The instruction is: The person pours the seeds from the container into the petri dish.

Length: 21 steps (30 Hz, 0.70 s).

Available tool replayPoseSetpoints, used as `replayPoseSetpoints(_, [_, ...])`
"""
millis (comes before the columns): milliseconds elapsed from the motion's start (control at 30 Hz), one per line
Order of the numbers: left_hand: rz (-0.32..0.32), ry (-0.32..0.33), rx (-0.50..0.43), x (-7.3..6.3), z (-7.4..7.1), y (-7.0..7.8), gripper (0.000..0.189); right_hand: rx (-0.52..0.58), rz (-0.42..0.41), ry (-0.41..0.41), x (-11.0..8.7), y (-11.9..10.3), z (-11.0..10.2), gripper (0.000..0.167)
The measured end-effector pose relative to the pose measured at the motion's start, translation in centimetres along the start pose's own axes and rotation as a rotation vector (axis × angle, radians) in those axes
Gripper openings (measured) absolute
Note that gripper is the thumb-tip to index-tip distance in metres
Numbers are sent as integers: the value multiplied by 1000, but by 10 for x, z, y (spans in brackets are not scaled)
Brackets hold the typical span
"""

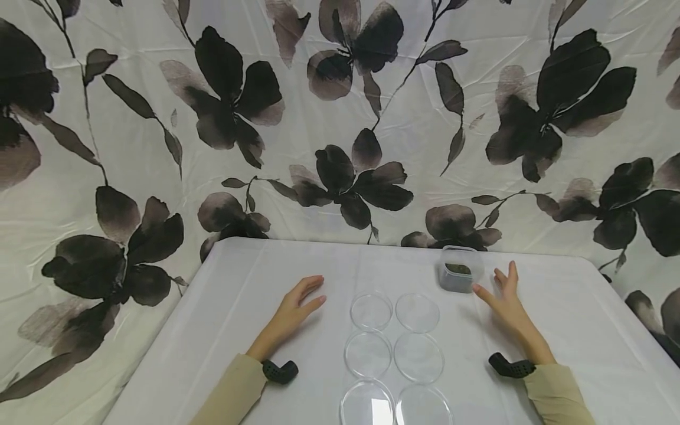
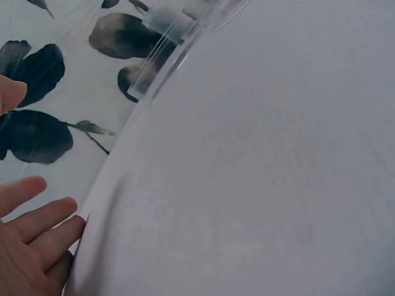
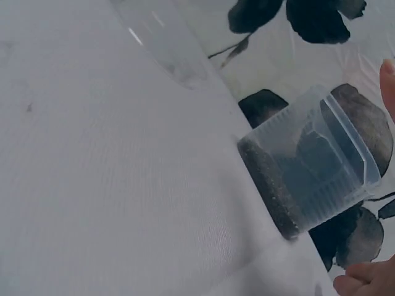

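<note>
A clear plastic tub (image 1: 455, 281) stands upright toward the back right of the table, with a layer of dark, grainy material (image 3: 268, 185) at its bottom. My right hand (image 1: 509, 304) is just right of the tub, its thumb and fingers spread. A gap shows between the tub and the fingers (image 3: 367, 280) in the right wrist view. My left hand (image 1: 294, 308) hovers over the table left of the clear round dishes (image 1: 368, 354), fingers extended and holding nothing. In the left wrist view, that hand's fingers (image 2: 52, 225) are loosely spread.
Several clear, shallow dishes stand in two columns down the middle of the white table (image 1: 212, 330), the nearest pair cut off by the frame. A floral cloth (image 1: 297, 118) hangs behind the table's back edge.
</note>
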<state>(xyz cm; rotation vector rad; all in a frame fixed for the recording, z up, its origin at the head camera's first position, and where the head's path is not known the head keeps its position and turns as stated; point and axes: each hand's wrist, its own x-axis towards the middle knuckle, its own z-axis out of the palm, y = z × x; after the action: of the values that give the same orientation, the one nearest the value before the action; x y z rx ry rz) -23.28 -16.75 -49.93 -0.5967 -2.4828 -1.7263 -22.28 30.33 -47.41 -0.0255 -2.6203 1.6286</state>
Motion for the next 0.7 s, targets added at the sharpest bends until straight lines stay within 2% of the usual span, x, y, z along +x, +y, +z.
replayPoseSetpoints(67, [11,-2,-17,4,5,4,50,42,17,4,6,0,4,113])
replayPoseSetpoints(167, [8,-26,-26,8,12,20,49,115,49,11,14,-1,10,112])
replayPoseSetpoints(300, [-8,-99,-8,13,19,39,50,237,97,50,24,-4,20,110])
replayPoseSetpoints(433, [-2,-164,-13,23,25,45,51,353,124,127,33,-6,28,104])
replayPoseSetpoints(500, [9,-189,-31,29,28,45,50,405,103,172,38,-6,32,98])
replayPoseSetpoints(567, [18,-214,-57,34,31,45,50,423,79,207,41,-5,36,93])
replayPoseSetpoints(700, [31,-251,-81,37,33,42,49,371,23,220,41,-2,43,89])
